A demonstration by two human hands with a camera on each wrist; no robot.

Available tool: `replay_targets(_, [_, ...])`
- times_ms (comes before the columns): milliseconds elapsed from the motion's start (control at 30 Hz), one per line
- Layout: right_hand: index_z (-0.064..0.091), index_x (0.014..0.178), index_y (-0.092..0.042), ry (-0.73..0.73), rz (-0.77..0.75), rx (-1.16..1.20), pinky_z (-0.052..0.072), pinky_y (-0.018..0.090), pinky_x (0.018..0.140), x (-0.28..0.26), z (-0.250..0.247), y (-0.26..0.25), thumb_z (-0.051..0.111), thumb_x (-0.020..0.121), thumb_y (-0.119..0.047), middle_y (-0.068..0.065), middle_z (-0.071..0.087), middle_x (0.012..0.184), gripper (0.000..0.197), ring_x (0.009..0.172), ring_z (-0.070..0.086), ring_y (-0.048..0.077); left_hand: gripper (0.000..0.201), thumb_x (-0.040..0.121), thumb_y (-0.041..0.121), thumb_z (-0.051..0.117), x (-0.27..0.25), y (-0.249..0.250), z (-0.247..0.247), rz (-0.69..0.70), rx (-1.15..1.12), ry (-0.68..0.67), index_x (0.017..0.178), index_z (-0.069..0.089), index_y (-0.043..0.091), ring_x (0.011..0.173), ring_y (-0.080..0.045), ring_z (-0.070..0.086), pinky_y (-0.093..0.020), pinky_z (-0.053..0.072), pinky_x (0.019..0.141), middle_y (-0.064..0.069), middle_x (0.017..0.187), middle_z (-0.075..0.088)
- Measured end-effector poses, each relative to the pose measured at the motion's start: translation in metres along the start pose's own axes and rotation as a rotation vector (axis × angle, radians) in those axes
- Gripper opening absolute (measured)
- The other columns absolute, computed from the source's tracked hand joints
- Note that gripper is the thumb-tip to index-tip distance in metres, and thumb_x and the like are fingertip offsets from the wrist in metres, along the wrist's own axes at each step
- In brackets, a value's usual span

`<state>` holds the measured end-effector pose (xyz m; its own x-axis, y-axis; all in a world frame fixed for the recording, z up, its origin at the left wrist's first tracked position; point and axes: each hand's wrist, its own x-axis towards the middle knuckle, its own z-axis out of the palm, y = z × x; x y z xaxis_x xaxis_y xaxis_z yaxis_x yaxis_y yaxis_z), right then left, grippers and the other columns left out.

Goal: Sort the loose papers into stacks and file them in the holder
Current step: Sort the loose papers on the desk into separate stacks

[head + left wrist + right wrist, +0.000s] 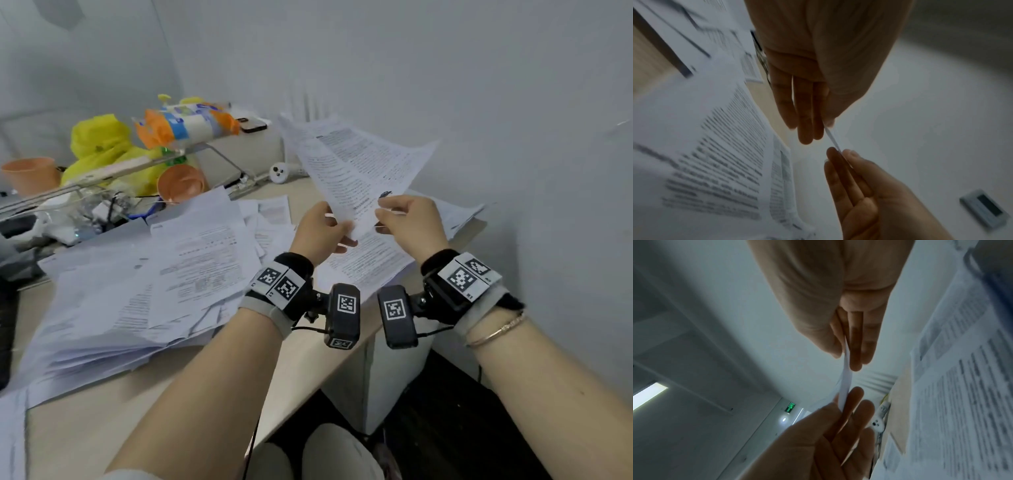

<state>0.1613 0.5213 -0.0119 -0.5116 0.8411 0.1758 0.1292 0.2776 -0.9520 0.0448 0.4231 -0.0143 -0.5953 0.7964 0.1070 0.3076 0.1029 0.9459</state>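
White printed sheets (pixel 356 164) pinched by both hands, edge-on from the wrists, text legible only overhead.

Head downward; wrists close, sharing hands (pixel 803 97).

My left hand (pixel 807 68) reaches in from the top, thumb and fingers (pixel 805 116) pinching the thin edge of a sheet (pixel 832 139). My right hand (pixel 869 191) pinches the same edge from below. Blurred printed papers (pixel 715 162) lie on the counter (pixel 645 58) at left.
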Motion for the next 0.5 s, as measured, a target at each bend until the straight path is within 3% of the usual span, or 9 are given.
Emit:
replay_targets(100, [0.066, 0.11, -0.008, 0.095, 0.021, -0.042, 0.054, 0.023, 0.076, 0.021, -0.024, 0.017, 0.062, 0.087, -0.005, 0.004, 0.06, 0.115, 0.024, 0.064, 0.066, 0.009, 0.02, 0.091, 0.013, 0.059, 0.019, 0.005, 0.027, 0.018, -0.003, -0.059, 0.108, 0.049, 0.01, 0.065, -0.011, 0.068, -0.022, 0.054, 0.059, -0.005, 0.09, 0.068])
replay_targets(200, [0.067, 0.108, -0.01, 0.174, 0.051, -0.058, 0.055, 0.024, 0.076, 0.043, -0.046, 0.032, 0.061, 0.085, -0.002, 0.004, 0.062, 0.113, 0.024, 0.058, 0.065, 0.008, 0.022, 0.09, 0.022, 0.063, 0.037, 0.005, 0.048, 0.028, 0.031, -0.098, 0.105, 0.048, 0.013, 0.075, -0.014, 0.067, -0.029, 0.052, 0.069, -0.001, 0.087, 0.068])
replay_targets(300, [0.067, 0.107, -0.009, 0.216, 0.081, -0.099, 0.051, 0.011, 0.06, 0.062, -0.067, 0.046, 0.059, 0.085, -0.001, 0.003, 0.06, 0.108, 0.025, 0.046, 0.062, 0.002, 0.037, 0.086, 0.036, 0.066, 0.052, -0.004, 0.059, -0.021, 0.231, -0.167, 0.114, 0.052, 0.016, 0.095, -0.015, 0.063, -0.028, 0.047, 0.078, -0.003, 0.108, 0.067])
replay_targets(367, [0.068, 0.105, -0.011, 0.222, 0.112, -0.123, 0.055, 0.019, 0.068, 0.071, -0.075, 0.055, 0.06, 0.085, -0.001, 0.005, 0.061, 0.111, 0.024, 0.051, 0.065, 0.007, 0.048, 0.085, 0.04, 0.066, 0.057, -0.012, 0.062, -0.092, 0.414, -0.283, 0.123, 0.052, 0.014, 0.103, -0.014, 0.056, -0.024, 0.041, 0.08, -0.003, 0.124, 0.059])
replay_targets(433, [0.068, 0.105, -0.013, 0.225, 0.144, -0.153, 0.057, 0.029, 0.075, 0.076, -0.08, 0.063, 0.06, 0.085, -0.002, 0.006, 0.061, 0.115, 0.024, 0.059, 0.067, 0.013, 0.059, 0.084, 0.045, 0.066, 0.059, -0.018, 0.064, -0.151, 0.605, -0.414, 0.131, 0.048, 0.015, 0.117, -0.017, 0.05, -0.025, 0.038, 0.089, -0.003, 0.137, 0.049])
replay_targets(500, [0.067, 0.108, -0.01, 0.216, 0.161, -0.195, 0.055, 0.02, 0.064, 0.081, -0.083, 0.073, 0.059, 0.086, 0.0, 0.007, 0.058, 0.115, 0.025, 0.058, 0.065, 0.013, 0.068, 0.081, 0.048, 0.067, 0.061, -0.025, 0.067, -0.2, 0.727, -0.488, 0.138, 0.043, 0.02, 0.131, -0.02, 0.04, -0.03, 0.032, 0.1, -0.001, 0.145, 0.041])
